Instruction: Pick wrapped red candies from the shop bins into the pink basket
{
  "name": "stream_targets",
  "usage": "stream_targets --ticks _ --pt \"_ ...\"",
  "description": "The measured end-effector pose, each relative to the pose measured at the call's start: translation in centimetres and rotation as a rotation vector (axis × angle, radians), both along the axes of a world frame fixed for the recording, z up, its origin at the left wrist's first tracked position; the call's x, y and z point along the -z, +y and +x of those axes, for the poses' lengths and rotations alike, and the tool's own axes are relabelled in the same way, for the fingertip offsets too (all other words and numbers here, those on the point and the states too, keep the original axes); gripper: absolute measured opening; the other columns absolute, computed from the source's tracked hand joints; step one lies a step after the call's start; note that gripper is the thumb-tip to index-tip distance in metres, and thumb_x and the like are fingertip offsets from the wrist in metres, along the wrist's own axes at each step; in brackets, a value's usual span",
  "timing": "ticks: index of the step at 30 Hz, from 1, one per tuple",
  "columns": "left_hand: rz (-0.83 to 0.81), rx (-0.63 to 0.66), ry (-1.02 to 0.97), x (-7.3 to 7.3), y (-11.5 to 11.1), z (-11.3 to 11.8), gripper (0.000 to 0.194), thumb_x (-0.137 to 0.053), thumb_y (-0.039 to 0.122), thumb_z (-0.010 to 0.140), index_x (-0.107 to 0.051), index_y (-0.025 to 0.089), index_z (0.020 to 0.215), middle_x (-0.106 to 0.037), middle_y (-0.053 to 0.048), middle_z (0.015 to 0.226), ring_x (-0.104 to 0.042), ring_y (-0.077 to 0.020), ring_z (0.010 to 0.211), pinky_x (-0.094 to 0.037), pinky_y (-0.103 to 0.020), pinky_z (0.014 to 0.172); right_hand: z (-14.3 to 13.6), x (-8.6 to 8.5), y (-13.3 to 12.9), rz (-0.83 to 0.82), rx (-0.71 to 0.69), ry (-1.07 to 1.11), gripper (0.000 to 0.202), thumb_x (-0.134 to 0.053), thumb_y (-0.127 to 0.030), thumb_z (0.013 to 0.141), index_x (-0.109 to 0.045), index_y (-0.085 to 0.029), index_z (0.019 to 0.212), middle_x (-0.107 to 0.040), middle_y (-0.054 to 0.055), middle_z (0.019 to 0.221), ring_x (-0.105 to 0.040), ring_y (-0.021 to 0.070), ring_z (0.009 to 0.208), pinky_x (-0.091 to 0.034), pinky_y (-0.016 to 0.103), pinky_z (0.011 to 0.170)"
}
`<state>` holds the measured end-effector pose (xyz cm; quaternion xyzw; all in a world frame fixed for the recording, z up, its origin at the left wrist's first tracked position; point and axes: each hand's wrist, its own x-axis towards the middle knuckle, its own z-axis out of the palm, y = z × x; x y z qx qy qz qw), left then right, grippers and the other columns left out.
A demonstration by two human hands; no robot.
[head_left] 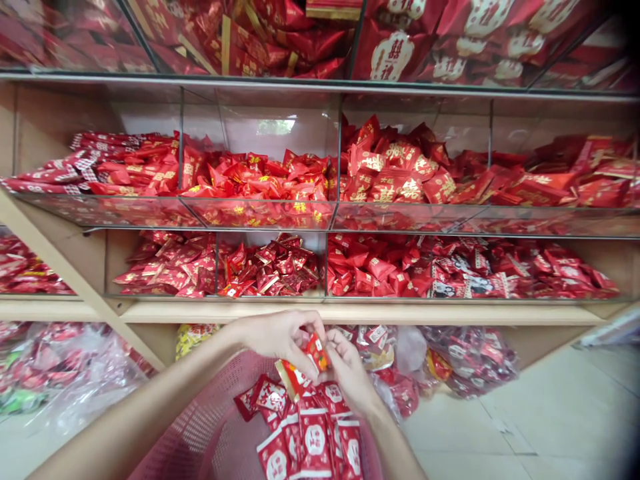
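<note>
Both hands meet above a pink perforated basket (200,427) at the lower middle. My left hand (287,340) is closed, fingers and thumb bent around a small red packet (318,352) with orange and green print. On the packet's right side, my right hand (350,367) pinches its edge with bent fingers. Just under the hands another red packet with a gold edge (290,379) shows, partly covered. Inside the basket lie several red packets with white labels (315,440), loosely stacked.
Divided shelves (350,313) full of red wrapped packets (390,173) stand in front, with clear front panels. Below them are plastic bags of packets at left (75,373) and right (465,360). Tiled floor (565,407) shows at lower right.
</note>
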<state>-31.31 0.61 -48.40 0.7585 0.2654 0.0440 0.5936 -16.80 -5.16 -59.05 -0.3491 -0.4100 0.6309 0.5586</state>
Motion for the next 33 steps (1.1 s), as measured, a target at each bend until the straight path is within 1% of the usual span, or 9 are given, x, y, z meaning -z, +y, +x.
stream_targets --ticks 7,14,16,20,23,26,28,30,33 --pt "0.444 0.024 0.048 0.1 -0.5 0.3 0.049 -0.071 0.041 0.067 -0.061 0.025 0.112 -0.033 0.005 0.074 -0.034 -0.0099 0.066 -0.032 -0.021 0.059 0.1 0.0 0.0 -0.113 -0.010 0.075 0.031 -0.059 -0.044 0.078 -0.055 -0.022 0.100 -0.061 0.002 0.093 -0.056 0.0088 0.057 -0.051 0.022 0.045" --pt "0.250 -0.099 0.001 2.0 -0.5 0.4 0.073 -0.071 0.034 0.066 -0.038 0.025 0.131 -0.046 0.002 0.086 -0.039 -0.0081 0.060 -0.034 -0.019 0.050 0.3 -1.4 -0.6 -0.083 -0.192 0.132 0.037 -0.050 -0.050 0.082 -0.052 -0.026 0.110 -0.054 0.004 0.111 -0.056 0.0119 0.073 -0.054 0.022 0.047" --pt "0.302 -0.063 -0.009 1.3 -0.8 0.3 0.067 -0.071 0.034 0.066 -0.044 0.022 0.126 -0.053 0.000 0.086 -0.044 -0.0097 0.063 -0.037 -0.020 0.053 0.3 -1.3 -0.7 -0.053 -0.193 0.080 0.037 -0.059 -0.042 0.078 -0.051 -0.030 0.112 -0.053 0.002 0.111 -0.055 0.0099 0.071 -0.055 0.021 0.048" --pt "0.451 0.037 0.098 -2.0 0.9 -0.1 0.039 -0.066 0.038 0.071 -0.063 0.016 0.103 -0.063 -0.002 0.081 -0.053 -0.0144 0.070 -0.041 -0.023 0.060 0.5 -0.9 -0.6 -0.072 -0.217 0.033 0.036 -0.060 -0.039 0.078 -0.052 -0.027 0.111 -0.054 0.001 0.096 -0.055 0.0101 0.069 -0.056 0.023 0.050" --pt "0.749 -0.215 0.048 -3.3 4.6 0.5 0.024 -0.051 0.028 0.081 -0.063 0.014 0.097 -0.065 -0.006 0.089 -0.058 -0.0171 0.080 -0.044 -0.028 0.073 0.7 -0.8 -0.6 -0.088 -0.220 0.023 0.035 -0.058 -0.039 0.080 -0.053 -0.025 0.111 -0.053 -0.001 0.082 -0.055 0.0093 0.064 -0.055 0.023 0.051" --pt "1.111 -0.191 0.231 -2.2 8.6 2.0 0.024 -0.061 0.025 0.074 -0.063 0.015 0.095 -0.060 -0.010 0.102 -0.054 -0.0253 0.096 -0.040 -0.038 0.086 0.6 -0.8 -0.6 -0.089 -0.207 0.011 0.035 -0.059 -0.040 0.079 -0.054 -0.025 0.110 -0.053 -0.001 0.079 -0.055 0.0097 0.064 -0.055 0.023 0.051" --pt "1.149 -0.194 0.264 -1.1 10.1 2.7 0.031 -0.072 0.025 0.063 -0.063 0.014 0.091 -0.057 -0.012 0.107 -0.049 -0.0322 0.105 -0.033 -0.047 0.095 0.6 -1.0 -0.6 -0.101 -0.200 0.013 0.037 -0.060 -0.040 0.078 -0.054 -0.025 0.110 -0.053 -0.001 0.080 -0.056 0.0107 0.066 -0.055 0.025 0.052" --pt "1.156 -0.208 0.256 -0.5 10.0 2.9 0.030 -0.072 0.023 0.062 -0.063 0.015 0.090 -0.055 -0.013 0.111 -0.045 -0.0336 0.111 -0.027 -0.049 0.099 0.7 -1.1 -0.6 -0.109 -0.173 0.017 0.038 -0.061 -0.041 0.077 -0.055 -0.025 0.110 -0.053 -0.001 0.083 -0.056 0.0109 0.067 -0.055 0.025 0.052" --pt "1.136 -0.381 0.058 -0.3 6.5 1.7 0.017 -0.054 0.022 0.080 -0.059 0.018 0.095 -0.051 -0.011 0.118 -0.043 -0.0261 0.115 -0.031 -0.041 0.100 1.0 -1.2 -0.6 -0.089 -0.080 0.007 0.037 -0.061 -0.042 0.077 -0.054 -0.026 0.109 -0.053 0.001 0.095 -0.056 0.0096 0.066 -0.055 0.025 0.052"
